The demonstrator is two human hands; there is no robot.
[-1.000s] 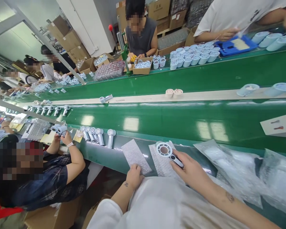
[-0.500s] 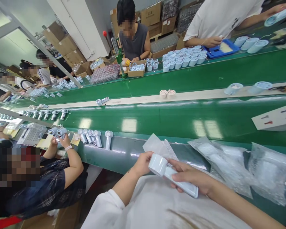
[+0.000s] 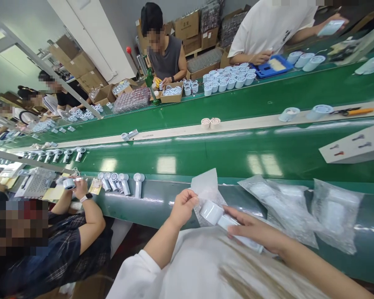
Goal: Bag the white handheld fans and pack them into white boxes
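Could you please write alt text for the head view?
A person's right hand holds a pale blue handheld fan, the left hand at the edge of translucent packaging. Bagged items lie to the right, and co-workers line a green belt.

Factory, assembly line by the look of my feed. I see a long green belt [image 3: 205,158] with a pale rail [image 3: 171,132] down it and workers [image 3: 166,54] posted on both sides. Same parts in batches: cups [image 3: 230,79] massed on the far side, fans [image 3: 124,184] grouped on the near worktop [image 3: 156,207]. Tooling: green press [image 3: 149,81], orange-handled pliers [image 3: 360,111] on the rail, blue tray [image 3: 263,74]. Cartons [image 3: 187,27] stacked behind. I've also got packing stuff: a pouch [image 3: 205,180] plus filled clear bags [image 3: 336,218].
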